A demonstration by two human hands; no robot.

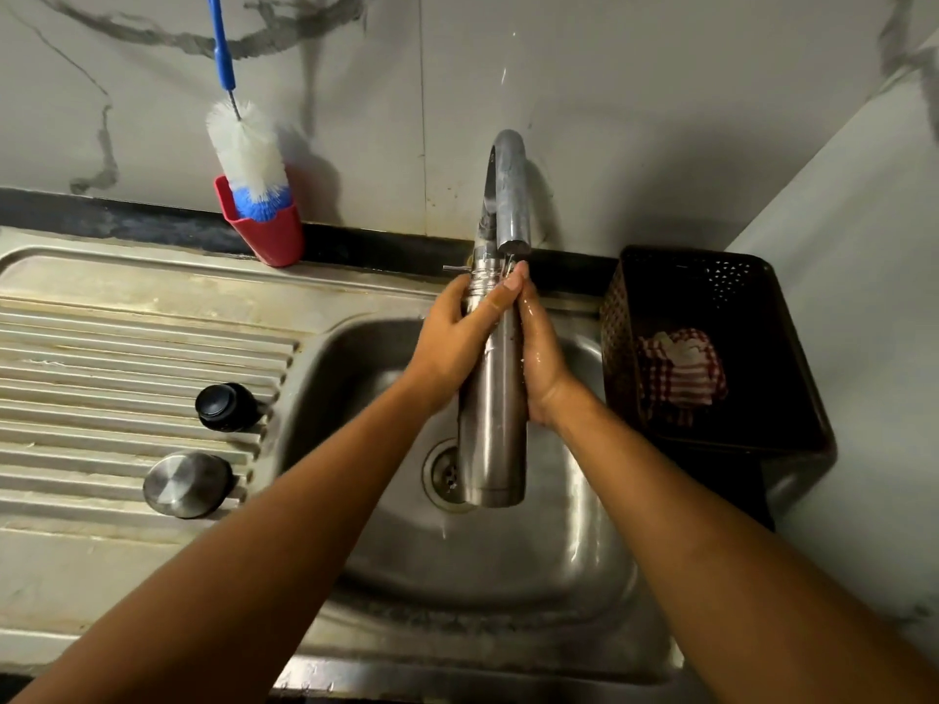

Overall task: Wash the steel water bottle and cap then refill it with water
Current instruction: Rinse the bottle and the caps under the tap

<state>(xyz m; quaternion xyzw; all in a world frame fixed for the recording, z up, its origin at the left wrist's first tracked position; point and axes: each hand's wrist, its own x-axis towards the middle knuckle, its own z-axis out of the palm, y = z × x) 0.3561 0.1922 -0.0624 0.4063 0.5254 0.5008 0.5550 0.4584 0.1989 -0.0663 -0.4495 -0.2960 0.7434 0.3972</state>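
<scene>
The steel water bottle (492,424) stands upright over the sink basin (584,541), its open threaded neck just under the tap spout (510,195). My left hand (455,343) grips the bottle's upper body, thumb across the front. Along the bottle's right side lies my wet right hand (541,358), its fingers reaching up to the neck. A thin stream of water falls from the spout at the bottle's mouth. On the ribbed drainboard lie a black inner cap (226,406) and a steel outer cap (187,484).
A bottle brush (249,155) with a blue handle stands in a red cup (269,236) against the marble wall. A dark perforated basket (711,348) with a red checked cloth sits right of the sink. The drain (443,475) lies behind the bottle's base.
</scene>
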